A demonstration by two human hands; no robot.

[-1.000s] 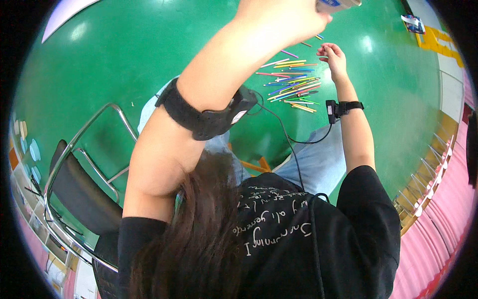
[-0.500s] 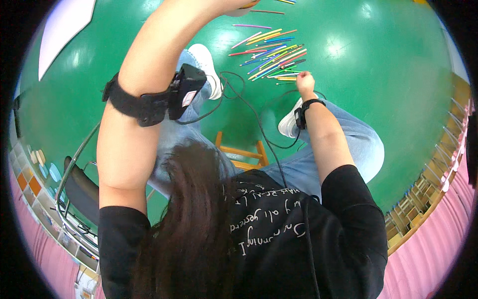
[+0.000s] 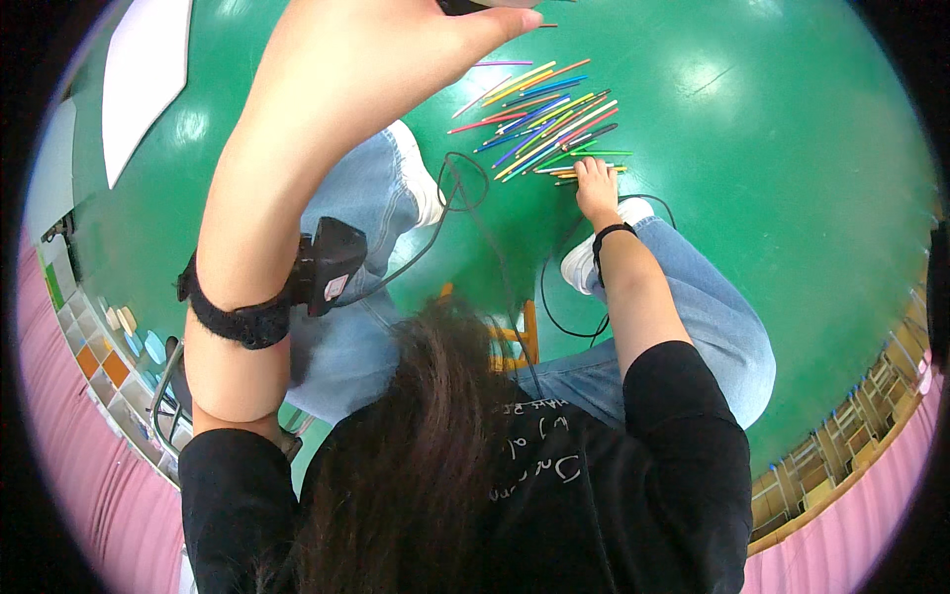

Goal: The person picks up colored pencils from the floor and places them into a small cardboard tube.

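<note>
Colored pencils (image 3: 549,119) of many colors lie in a loose, slanting pile on the green floor in front of me. My right hand (image 3: 597,188) rests at the near edge of this pile, palm down. Its fingers are apart and touch the nearest pencils, some of which it partly covers. Large at the top edge, my left hand (image 3: 475,30) has its thumb stretched to the right. Its other fingers lie outside the picture. Something dark shows beside the thumb's base, too cut off to name.
A black strap with a box-shaped device (image 3: 332,265) sits on my left forearm. Black cable (image 3: 455,183) loops over the floor between my white shoes (image 3: 579,265). A wooden stool (image 3: 520,342) is between my legs. A white board (image 3: 146,84) stands far left; wooden shelving (image 3: 841,450) lines the right.
My right hand has gone from closed fingers at the pile's corner to spread fingers over the nearest pencils. My left hand looks larger and reaches further right. The view has shifted slightly.
</note>
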